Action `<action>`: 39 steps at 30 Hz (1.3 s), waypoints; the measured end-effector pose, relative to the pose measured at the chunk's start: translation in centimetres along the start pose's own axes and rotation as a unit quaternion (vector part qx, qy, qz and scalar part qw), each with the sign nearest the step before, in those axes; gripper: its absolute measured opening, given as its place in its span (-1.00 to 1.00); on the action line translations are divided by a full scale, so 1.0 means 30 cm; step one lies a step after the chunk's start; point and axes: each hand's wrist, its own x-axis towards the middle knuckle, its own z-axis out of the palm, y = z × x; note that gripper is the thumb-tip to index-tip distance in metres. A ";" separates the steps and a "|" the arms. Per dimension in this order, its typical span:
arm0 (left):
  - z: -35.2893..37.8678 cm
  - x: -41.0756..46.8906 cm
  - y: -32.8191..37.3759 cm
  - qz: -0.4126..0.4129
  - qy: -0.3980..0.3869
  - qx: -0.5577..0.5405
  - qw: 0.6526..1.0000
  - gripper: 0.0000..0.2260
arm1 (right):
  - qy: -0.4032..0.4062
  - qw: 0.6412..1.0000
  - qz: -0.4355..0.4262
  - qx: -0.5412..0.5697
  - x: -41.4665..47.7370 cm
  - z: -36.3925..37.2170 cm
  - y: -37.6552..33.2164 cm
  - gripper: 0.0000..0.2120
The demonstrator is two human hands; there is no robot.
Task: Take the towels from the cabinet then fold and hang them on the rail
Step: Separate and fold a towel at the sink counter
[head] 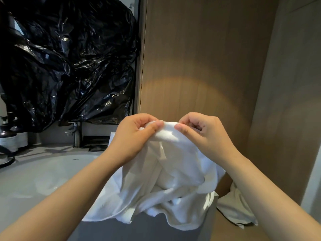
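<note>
A white towel (170,173) hangs crumpled in front of me, its lower folds resting on the grey counter edge (211,211). My left hand (133,134) pinches its top edge between thumb and fingers. My right hand (203,133) pinches the same edge just to the right, the two hands almost touching. A second white towel (234,207) lies lower right inside the wooden cabinet (199,66). No rail is in view.
A white basin (40,178) fills the lower left, with a metal tap (76,134) behind it. Dark pump bottles (8,136) stand at the far left. Black plastic sheeting (69,58) covers the wall above the basin.
</note>
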 end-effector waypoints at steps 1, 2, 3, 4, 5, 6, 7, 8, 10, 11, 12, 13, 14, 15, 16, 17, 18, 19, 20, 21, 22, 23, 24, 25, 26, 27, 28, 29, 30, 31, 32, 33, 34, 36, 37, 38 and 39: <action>-0.001 0.007 -0.006 0.000 0.023 -0.001 1.000 -0.87 | -0.014 1.000 0.019 0.016 -0.007 -0.005 0.007 -0.82; -0.004 0.017 -0.016 -0.002 0.050 -0.002 0.999 -0.87 | -0.028 0.999 0.036 0.025 -0.015 -0.011 0.016 -0.84; -0.009 0.027 -0.026 -0.007 0.076 -0.002 0.997 -0.87 | -0.042 0.998 0.051 0.022 -0.024 -0.016 0.026 -0.86; -0.015 0.039 -0.039 -0.011 0.099 0.003 0.995 -0.86 | -0.056 0.997 0.061 0.005 -0.035 -0.020 0.039 -0.88; -0.023 0.049 -0.053 -0.016 0.117 0.013 0.993 -0.86 | -0.070 0.995 0.066 -0.026 -0.047 -0.023 0.051 -0.90; -0.034 0.058 -0.069 -0.022 0.133 0.026 0.991 -0.87 | -0.081 0.992 0.070 -0.064 -0.059 -0.025 0.064 -0.90; -0.045 0.067 -0.086 -0.028 0.147 0.038 0.988 -0.86 | -0.086 0.989 0.076 -0.098 -0.070 -0.028 0.078 -0.90; -0.058 0.074 -0.105 -0.035 0.160 0.048 0.985 -0.86 | -0.080 0.986 0.087 -0.118 -0.081 -0.035 0.095 -0.90; -0.084 0.080 -0.138 -0.047 0.179 0.071 0.980 -0.86 | -0.053 0.984 0.119 -0.120 -0.102 -0.055 0.129 -0.91; -0.093 0.080 -0.151 -0.052 0.183 0.087 0.978 -0.86 | -0.043 0.983 0.135 -0.118 -0.111 -0.064 0.146 -0.92; -0.099 0.077 -0.162 -0.055 0.183 0.104 0.976 -0.86 | -0.038 0.981 0.149 -0.120 -0.118 -0.070 0.161 -0.92; -0.103 0.073 -0.172 -0.058 0.182 0.117 0.975 -0.85 | -0.034 0.979 0.158 -0.123 -0.122 -0.073 0.173 -0.92; -0.104 0.069 -0.178 -0.060 0.181 0.128 0.973 -0.85 | -0.027 0.979 0.162 -0.122 -0.124 -0.074 0.180 -0.92; -0.105 0.065 -0.182 -0.062 0.178 0.138 0.972 -0.85 | -0.016 0.980 0.161 -0.112 -0.120 -0.073 0.180 -0.91; -0.105 0.061 -0.180 -0.062 0.171 0.152 0.971 -0.85 | -0.003 0.983 0.155 -0.094 -0.113 -0.072 0.176 -0.90; -0.103 0.058 -0.174 -0.059 0.159 0.169 0.971 -0.87 | 0.011 0.987 0.146 -0.072 -0.103 -0.070 0.168 -0.88; -0.101 0.054 -0.164 -0.051 0.147 0.189 0.970 -0.89 | 0.025 0.989 0.134 -0.051 -0.091 -0.068 0.156 -0.86; -0.096 0.049 -0.148 -0.035 0.138 0.212 0.967 -0.90 | 0.037 0.991 0.123 -0.032 -0.077 -0.065 0.143 -0.83; -0.090 0.042 -0.127 -0.008 0.136 0.236 0.962 -0.86 | 0.046 0.992 0.113 -0.016 -0.061 -0.059 0.128 -0.80; -0.081 0.034 -0.101 0.027 0.133 0.253 0.958 -0.78 | 0.054 0.993 0.106 -0.002 -0.046 -0.053 0.111 -0.78; -0.069 0.026 -0.070 0.066 0.127 0.255 0.956 -0.71 | 0.063 0.993 0.098 0.008 -0.031 -0.047 0.093 -0.77; -0.054 0.017 -0.035 0.100 0.111 0.241 0.959 -0.65 | 0.077 0.993 0.090 0.014 -0.015 -0.041 0.077 -0.78; -0.037 0.007 -0.001 0.122 0.086 0.215 0.965 -0.60 | 0.093 0.992 0.082 0.017 0.000 -0.038 0.062 -0.79; -0.018 -0.002 0.028 0.128 0.054 0.186 0.973 -0.57 | 0.107 0.991 0.075 0.018 0.016 -0.037 0.047 -0.82; -0.001 -0.009 0.047 0.119 0.021 0.159 0.980 -0.54 | 0.119 0.990 0.071 0.017 0.031 -0.037 0.032 -0.84; 0.014 -0.010 0.059 0.100 -0.010 0.138 0.985 -0.53 | 0.129 0.989 0.067 0.013 0.045 -0.037 0.017 -0.85; 0.025 -0.009 0.060 0.080 -0.039 0.124 0.988 -0.54 | 0.137 0.989 0.063 0.007 0.058 -0.038 0.004 -0.85; 0.033 -0.004 0.058 0.064 -0.061 0.119 0.989 -0.60 | 0.142 0.988 0.058 0.000 0.067 -0.040 -0.006 -0.85; 0.037 0.002 0.052 0.056 -0.067 0.117 0.989 -0.71 | 0.144 0.988 0.054 -0.004 0.072 -0.043 -0.013 -0.85; 0.036 0.012 0.044 0.050 -0.056 0.108 0.991 -0.79 | 0.143 0.988 0.051 -0.005 0.074 -0.048 -0.015 -0.85; 0.031 0.024 0.031 0.043 -0.034 0.087 0.995 -0.81 | 0.137 0.989 0.048 -0.006 0.072 -0.053 -0.013 -0.85; 0.023 0.036 0.019 0.031 -0.013 0.058 0.998 -0.79 | 0.128 0.991 0.045 -0.010 0.067 -0.060 -0.009 -0.85; 0.013 0.047 0.009 0.021 0.007 0.029 0.999 -0.77 | 0.114 0.992 0.042 -0.022 0.059 -0.067 -0.002 -0.86; -0.012 0.072 -0.008 0.013 0.044 0.001 0.999 -0.76 | 0.078 0.994 0.031 -0.073 0.040 -0.087 0.014 -0.87; -0.024 0.084 -0.020 0.008 0.060 -0.003 0.998 -0.75 | 0.061 0.993 0.031 -0.098 0.030 -0.098 0.023 -0.85; -0.036 0.093 -0.037 0.001 0.076 0.001 0.997 -0.74 | 0.048 0.992 0.041 -0.109 0.019 -0.112 0.033 -0.83; -0.047 0.102 -0.056 -0.008 0.091 0.014 0.996 -0.72 | 0.036 0.992 0.059 -0.103 0.008 -0.125 0.042 -0.82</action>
